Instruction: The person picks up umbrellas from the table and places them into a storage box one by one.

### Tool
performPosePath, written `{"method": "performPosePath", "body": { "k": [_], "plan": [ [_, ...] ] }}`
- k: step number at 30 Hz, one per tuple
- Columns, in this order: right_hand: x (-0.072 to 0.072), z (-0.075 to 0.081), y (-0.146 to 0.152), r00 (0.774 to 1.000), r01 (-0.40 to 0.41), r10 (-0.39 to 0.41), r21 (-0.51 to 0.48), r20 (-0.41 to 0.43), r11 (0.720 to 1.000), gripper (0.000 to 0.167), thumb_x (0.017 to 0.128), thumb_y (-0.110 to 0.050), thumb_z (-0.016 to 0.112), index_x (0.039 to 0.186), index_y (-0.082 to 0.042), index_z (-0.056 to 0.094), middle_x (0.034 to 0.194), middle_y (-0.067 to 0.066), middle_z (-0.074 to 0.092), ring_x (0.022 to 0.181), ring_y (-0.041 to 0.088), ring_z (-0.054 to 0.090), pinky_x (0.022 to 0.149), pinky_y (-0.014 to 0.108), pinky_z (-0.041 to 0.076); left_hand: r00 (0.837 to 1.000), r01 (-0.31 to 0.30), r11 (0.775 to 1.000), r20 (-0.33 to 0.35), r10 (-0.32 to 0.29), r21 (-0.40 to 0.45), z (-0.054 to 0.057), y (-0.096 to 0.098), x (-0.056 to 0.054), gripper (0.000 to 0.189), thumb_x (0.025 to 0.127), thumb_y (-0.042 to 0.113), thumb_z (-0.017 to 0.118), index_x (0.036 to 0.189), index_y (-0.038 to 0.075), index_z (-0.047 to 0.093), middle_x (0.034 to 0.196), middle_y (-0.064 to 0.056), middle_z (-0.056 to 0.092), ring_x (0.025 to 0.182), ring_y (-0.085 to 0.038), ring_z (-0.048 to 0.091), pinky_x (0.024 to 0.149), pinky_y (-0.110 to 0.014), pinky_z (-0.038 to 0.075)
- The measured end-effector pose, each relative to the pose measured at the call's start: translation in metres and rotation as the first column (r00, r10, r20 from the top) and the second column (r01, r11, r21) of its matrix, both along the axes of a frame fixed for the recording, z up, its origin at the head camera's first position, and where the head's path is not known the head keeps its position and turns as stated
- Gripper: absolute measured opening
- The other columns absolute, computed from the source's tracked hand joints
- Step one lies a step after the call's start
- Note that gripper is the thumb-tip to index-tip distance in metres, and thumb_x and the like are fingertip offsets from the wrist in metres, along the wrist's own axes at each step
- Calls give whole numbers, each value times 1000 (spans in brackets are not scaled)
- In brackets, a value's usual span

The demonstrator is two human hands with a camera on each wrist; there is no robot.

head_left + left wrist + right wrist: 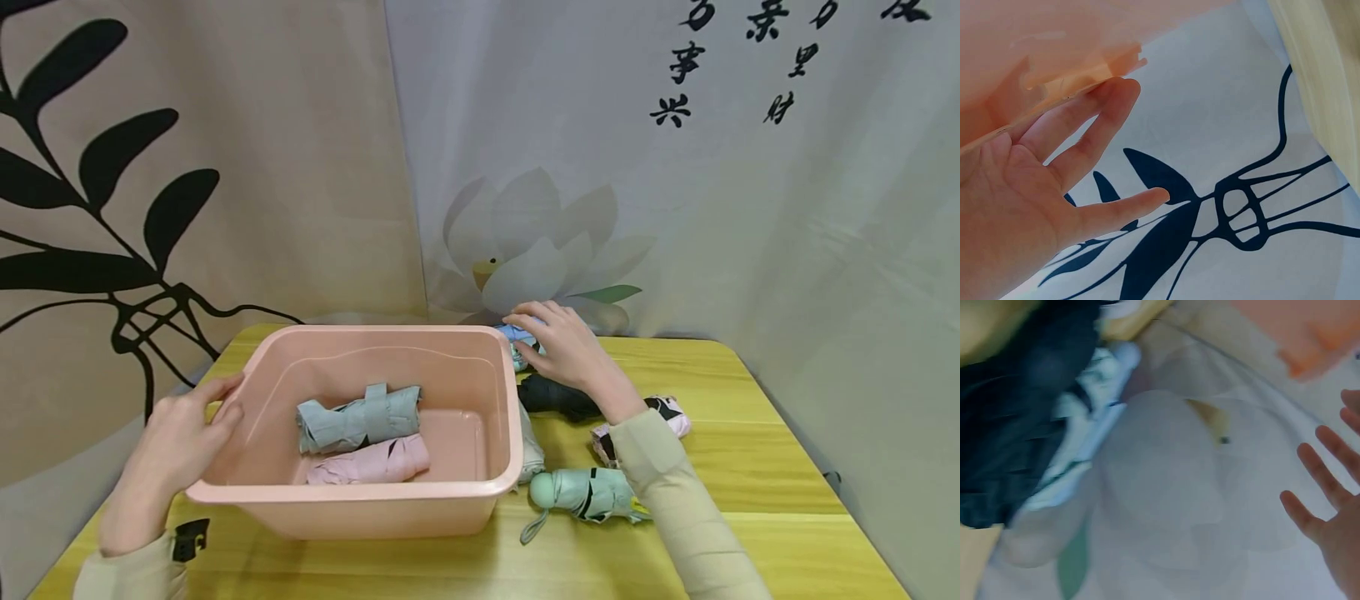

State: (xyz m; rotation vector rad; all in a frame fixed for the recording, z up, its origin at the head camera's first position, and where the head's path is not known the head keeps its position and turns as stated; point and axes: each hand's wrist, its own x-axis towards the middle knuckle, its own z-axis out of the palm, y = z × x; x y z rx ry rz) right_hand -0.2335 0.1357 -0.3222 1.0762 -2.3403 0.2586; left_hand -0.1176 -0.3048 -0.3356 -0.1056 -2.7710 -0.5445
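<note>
A pink plastic bin (408, 493) stands on the table, with a folded grey-blue umbrella (360, 421) and a folded pink umbrella (375, 461) lying inside. My left hand (180, 437) touches the bin's left rim; in the left wrist view its fingers (1110, 115) lie against the bin's wall and the thumb points away. Beyond the right rim, my right hand (558, 346) hovers with spread fingers, holding nothing. Just under it is a blue patterned folded umbrella (519, 340), partly hidden. A black folded umbrella (555, 398) lies close by, under the right wrist.
Right of the bin lie a mint green folded umbrella (592, 492) with a round handle, a pink-and-black one (671, 412) partly behind the sleeve, and a pale grey bundle (531, 446) against the bin. A printed curtain (825, 250) hangs behind the wooden table (787, 500).
</note>
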Motion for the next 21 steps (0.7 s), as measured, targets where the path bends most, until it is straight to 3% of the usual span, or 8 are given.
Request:
{"method": "performPosePath", "body": {
  "k": [5, 10, 13, 17, 21],
  "plan": [
    [-7, -25, 18, 994, 74, -77, 35, 82, 997, 37, 90, -23, 64, 126, -13, 60, 125, 10, 61, 113, 30, 57, 94, 51, 47, 1000, 5, 1000, 0, -5, 3, 0, 1, 0, 41, 93, 15, 50, 128, -7, 53, 108, -31, 63, 52, -16, 39, 50, -26, 30],
    [-12, -45, 33, 970, 137, -150, 78, 190, 988, 44, 89, -26, 66, 131, -15, 57, 129, 11, 59, 117, 32, 56, 94, 54, 47, 1000, 1, 1000, 2, -1, 5, 0, 2, 1, 42, 93, 15, 49, 128, -7, 53, 106, -30, 63, 50, -15, 37, 47, -25, 28],
    [-14, -55, 40, 939, 176, -201, 109, 279, 978, 48, 89, -29, 65, 134, -16, 53, 132, 12, 56, 120, 34, 54, 95, 56, 46, 1000, 0, 1000, 1, 0, 4, 0, 2, 1, 42, 94, 16, 48, 129, -7, 52, 103, -29, 63, 48, -14, 35, 46, -26, 27],
    [-15, -67, 47, 877, 234, -285, 174, 386, 957, 55, 89, -34, 65, 139, -18, 48, 138, 14, 51, 127, 38, 47, 100, 62, 40, 1000, -3, 1000, 8, 3, 4, 0, 1, 2, 42, 94, 17, 47, 130, -7, 52, 99, -27, 63, 43, -12, 33, 44, -26, 27],
    [-16, -73, 50, 832, 261, -341, 234, 437, 937, 63, 86, -39, 67, 142, -19, 44, 143, 14, 46, 132, 40, 42, 102, 65, 36, 1000, -5, 1000, 12, 5, 7, 0, 1, 3, 43, 95, 16, 47, 130, -7, 51, 100, -28, 63, 42, -11, 32, 43, -26, 27]
  ]
}}
